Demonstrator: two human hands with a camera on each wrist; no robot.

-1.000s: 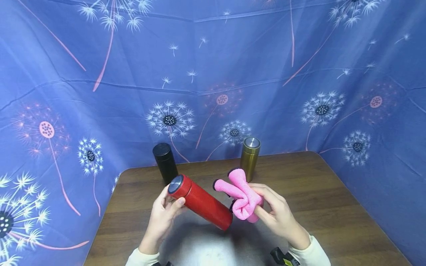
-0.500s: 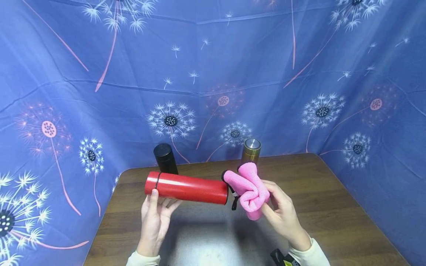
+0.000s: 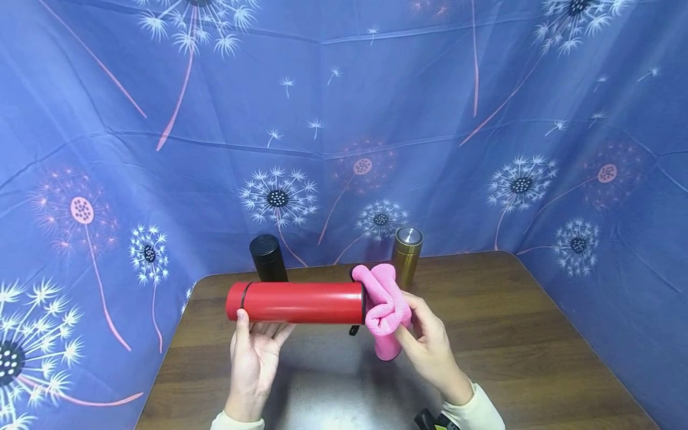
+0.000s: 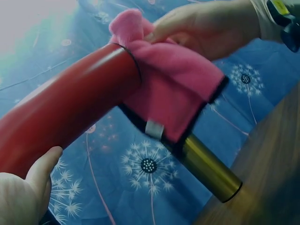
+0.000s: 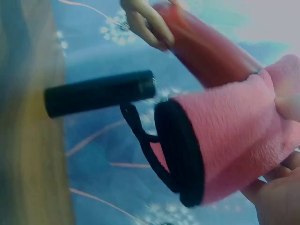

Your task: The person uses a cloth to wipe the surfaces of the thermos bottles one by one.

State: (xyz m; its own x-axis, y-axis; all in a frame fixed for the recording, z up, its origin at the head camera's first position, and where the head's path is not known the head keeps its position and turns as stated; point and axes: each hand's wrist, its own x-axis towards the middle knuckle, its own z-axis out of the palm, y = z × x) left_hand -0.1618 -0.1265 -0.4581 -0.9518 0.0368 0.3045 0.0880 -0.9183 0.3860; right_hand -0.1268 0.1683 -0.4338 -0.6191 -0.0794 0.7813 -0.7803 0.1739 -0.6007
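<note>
My left hand (image 3: 255, 361) grips a red thermos flask (image 3: 306, 303) near its lid end, thumb in front and fingers behind. The flask lies level in the air, its base toward the right. A bunched pink cloth (image 3: 384, 304) with black edging is pinched in my right hand (image 3: 432, 343) and touches the flask's base. In the left wrist view a small white label (image 4: 154, 128) shows on the cloth. The right wrist view shows a black loop (image 5: 143, 140) at the cloth's edge. My right fingertips are partly hidden behind the folds.
A black flask (image 3: 268, 260) stands at the back of the wooden table (image 3: 516, 334), behind the red one. Back right stands a gold flask (image 3: 407, 257), partly covered by the cloth. Blue dandelion-print fabric (image 3: 344, 119) hangs behind and along both sides.
The red flask has swung from a slant to level, its lid end moving left and its base rising. The pink cloth has shifted right, then back left against the base.
</note>
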